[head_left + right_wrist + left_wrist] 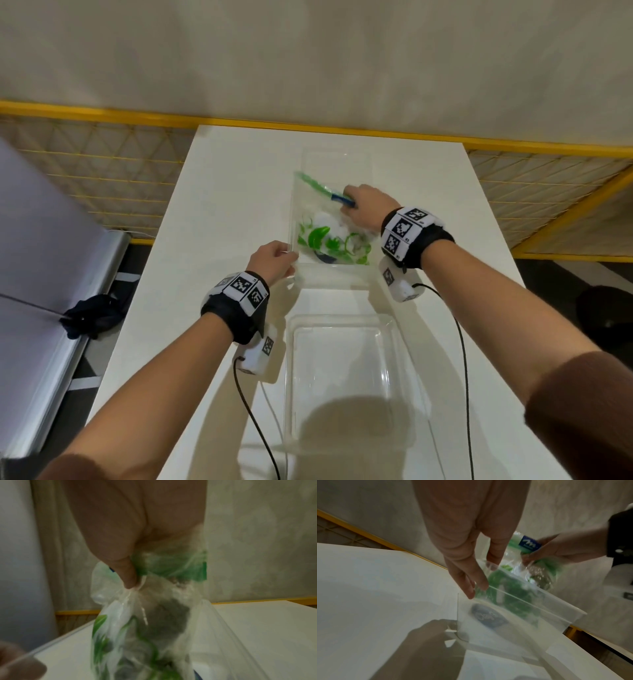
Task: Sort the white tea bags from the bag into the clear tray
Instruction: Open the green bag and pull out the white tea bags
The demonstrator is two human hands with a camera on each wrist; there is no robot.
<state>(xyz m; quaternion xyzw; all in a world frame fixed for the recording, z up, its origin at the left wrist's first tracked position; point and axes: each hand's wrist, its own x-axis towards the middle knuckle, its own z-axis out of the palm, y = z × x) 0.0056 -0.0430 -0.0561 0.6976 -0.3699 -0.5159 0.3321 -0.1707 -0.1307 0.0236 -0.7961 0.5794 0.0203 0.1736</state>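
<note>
A white table (212, 219) stands against a pale wall, with a yellow-framed mesh fence (102, 161) behind it. Two clear trays sit on it in line: the near tray (346, 377) close to the person and a far tray (337, 161) toward the wall.

One clear zip bag (329, 226) printed with green leaves is held up between the two trays, its long axis running from the person toward the wall. Its green top strip points to the far side and its bottom edge hangs toward the near tray.

The left hand (272, 262) pinches the bag's near left corner between thumb and fingertips (481, 584). The right hand (366, 205) has its fingers curled round the bunched top by the blue label (529, 544).

White tea bags (323, 219) show through the plastic inside the bag; blur makes their count impossible to tell.
</note>
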